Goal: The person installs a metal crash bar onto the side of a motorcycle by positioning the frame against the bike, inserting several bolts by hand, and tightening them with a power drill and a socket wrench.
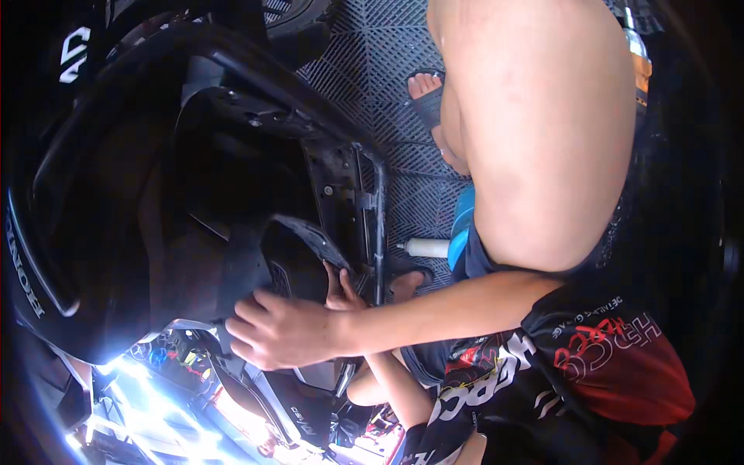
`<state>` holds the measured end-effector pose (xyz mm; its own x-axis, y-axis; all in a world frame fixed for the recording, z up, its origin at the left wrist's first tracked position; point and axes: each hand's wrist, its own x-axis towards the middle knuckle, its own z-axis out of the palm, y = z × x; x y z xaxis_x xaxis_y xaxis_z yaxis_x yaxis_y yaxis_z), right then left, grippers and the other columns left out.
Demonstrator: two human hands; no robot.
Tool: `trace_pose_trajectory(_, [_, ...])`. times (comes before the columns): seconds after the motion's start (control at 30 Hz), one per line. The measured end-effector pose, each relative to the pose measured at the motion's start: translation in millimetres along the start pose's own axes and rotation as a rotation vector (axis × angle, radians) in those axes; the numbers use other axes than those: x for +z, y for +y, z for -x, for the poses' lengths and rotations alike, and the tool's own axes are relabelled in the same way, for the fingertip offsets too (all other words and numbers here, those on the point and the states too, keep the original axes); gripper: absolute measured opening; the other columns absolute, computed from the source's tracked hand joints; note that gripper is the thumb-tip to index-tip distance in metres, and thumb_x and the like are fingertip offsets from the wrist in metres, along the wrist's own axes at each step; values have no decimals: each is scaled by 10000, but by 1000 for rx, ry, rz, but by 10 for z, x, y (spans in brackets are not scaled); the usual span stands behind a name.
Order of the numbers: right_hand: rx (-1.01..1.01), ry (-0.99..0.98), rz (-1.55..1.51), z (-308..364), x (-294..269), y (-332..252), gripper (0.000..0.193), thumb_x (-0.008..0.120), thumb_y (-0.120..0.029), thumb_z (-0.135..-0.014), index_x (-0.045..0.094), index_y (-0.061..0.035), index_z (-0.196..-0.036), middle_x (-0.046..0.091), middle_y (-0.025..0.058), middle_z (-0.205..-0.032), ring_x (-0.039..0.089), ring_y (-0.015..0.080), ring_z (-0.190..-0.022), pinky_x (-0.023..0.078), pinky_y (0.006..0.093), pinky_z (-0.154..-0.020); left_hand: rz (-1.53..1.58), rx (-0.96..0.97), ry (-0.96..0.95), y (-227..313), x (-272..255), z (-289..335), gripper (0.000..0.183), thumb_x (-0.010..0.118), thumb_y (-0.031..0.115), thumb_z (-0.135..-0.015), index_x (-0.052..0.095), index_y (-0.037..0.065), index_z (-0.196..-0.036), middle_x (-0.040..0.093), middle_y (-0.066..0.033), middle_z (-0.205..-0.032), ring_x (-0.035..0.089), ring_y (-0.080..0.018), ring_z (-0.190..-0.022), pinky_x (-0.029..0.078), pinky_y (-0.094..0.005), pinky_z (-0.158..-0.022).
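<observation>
Black motorcycle bodywork (pixel 232 178) fills the left side, with a tubular rail (pixel 379 232) along its near edge. My right hand (pixel 288 335) reaches across from the right, back up, its fingers curled over the edge of a black plastic panel (pixel 288 391). Its fingertips are partly hidden. Behind the right wrist, my left hand (pixel 341 293) comes up from below. Two of its fingers show, stretched apart, against a curved black plastic piece (pixel 314 236). The rest of that hand is covered by my right arm.
Grey-blue grid tiles (pixel 372 70) cover the floor. My bare leg (pixel 535 116) takes up the upper right. Beside it are a blue round-edged object (pixel 460 232) and a white tube (pixel 425 247). A tyre (pixel 302 23) stands at the top; an orange-banded bottle (pixel 640 74) is partly seen. Glare (pixel 155 411) fills the lower left.
</observation>
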<state>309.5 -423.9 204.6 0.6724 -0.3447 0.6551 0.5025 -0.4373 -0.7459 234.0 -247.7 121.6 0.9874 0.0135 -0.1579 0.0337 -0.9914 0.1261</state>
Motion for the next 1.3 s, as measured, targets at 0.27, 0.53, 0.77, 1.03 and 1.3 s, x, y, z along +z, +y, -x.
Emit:
trace_pose_trajectory(0.27, [8, 113, -166, 120, -111, -190, 215, 674, -285, -743, 570, -114, -666, 520, 24, -813, 549, 194, -837, 482, 349, -781, -14, -43, -151, 159, -132, -97, 525, 560, 342, -1045, 559, -34, -1411, 745, -239, -995, 646, -180, -785, 538, -364, -698])
trace_pose_trajectory(0.53, [49, 118, -152, 153, 102, -66, 199, 682, -248, -743, 565, -116, -653, 546, 20, -833, 542, 183, -839, 478, 343, -765, 149, -99, -207, 142, -151, -205, 460, 650, 209, -999, 597, -28, -1389, 760, -137, -957, 603, -160, -753, 533, -310, -673])
trace_pose_trajectory(0.77, [106, 118, -170, 227, 295, 174, 222, 682, -240, -766, 541, -112, -653, 544, 19, -840, 548, 175, -832, 527, 354, -818, 174, -100, -174, 171, -237, -334, 436, 681, 224, -974, 641, -41, -1318, 757, -157, -962, 659, -196, -810, 549, -344, -727])
trace_pose_trajectory(1.03, [196, 18, -123, 384, 326, 502, 140, 665, -226, -799, 577, -125, -759, 584, 26, -918, 585, 200, -950, 543, 372, -867, 133, -26, -156, 102, -171, -481, 435, 729, 263, -929, 676, -41, -1235, 753, -194, -954, 701, -259, -872, 558, -385, -786])
trace_pose_trajectory(1.3, [613, 169, -190, 52, -96, 1412, 200, 791, -125, -727, 647, -90, -863, 639, 85, -908, 673, 286, -862, 557, 409, -704, -145, -113, -250, 37, 37, -613, 470, 876, 324, -778, 737, -13, -1075, 749, -238, -981, 729, -404, -964, 564, -461, -846])
